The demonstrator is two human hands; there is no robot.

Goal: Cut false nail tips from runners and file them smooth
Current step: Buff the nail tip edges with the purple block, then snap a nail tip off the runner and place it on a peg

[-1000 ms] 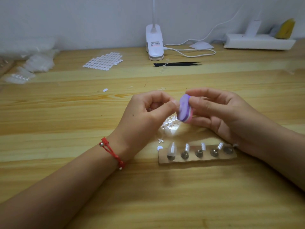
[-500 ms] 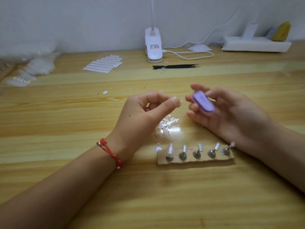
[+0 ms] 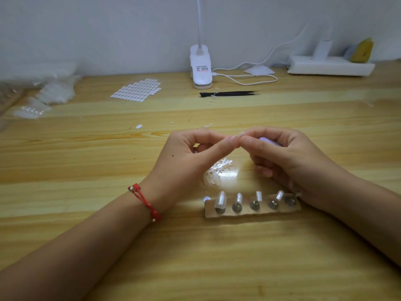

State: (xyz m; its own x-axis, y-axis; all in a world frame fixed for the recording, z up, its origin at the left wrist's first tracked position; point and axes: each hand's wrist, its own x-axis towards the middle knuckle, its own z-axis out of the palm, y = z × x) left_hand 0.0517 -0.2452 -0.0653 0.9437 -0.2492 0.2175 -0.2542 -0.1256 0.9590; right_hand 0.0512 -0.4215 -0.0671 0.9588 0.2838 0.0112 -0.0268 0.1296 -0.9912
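My left hand (image 3: 193, 155) and my right hand (image 3: 282, 157) meet fingertip to fingertip above the wooden table (image 3: 86, 161). A small clear nail tip (image 3: 235, 138) is pinched where the fingertips touch. The purple file block (image 3: 268, 141) sits tucked inside my right hand's curled fingers, mostly hidden. Below the hands lies a heap of clear cut runners (image 3: 221, 168). A cardboard strip (image 3: 251, 209) with several metal pegs stands nearer to me, some pegs carrying clear nail tips.
Black tweezers (image 3: 230, 94) lie in front of a white clip lamp (image 3: 201, 68). A sheet of white oval stickers (image 3: 137, 90) is at the back left, with clear bags of nail tips (image 3: 50, 92) beyond. A white power strip (image 3: 329, 67) sits back right.
My right hand closed the purple file into its palm and moved left until its fingertips met those of my left hand. The left hand stayed nearly still.
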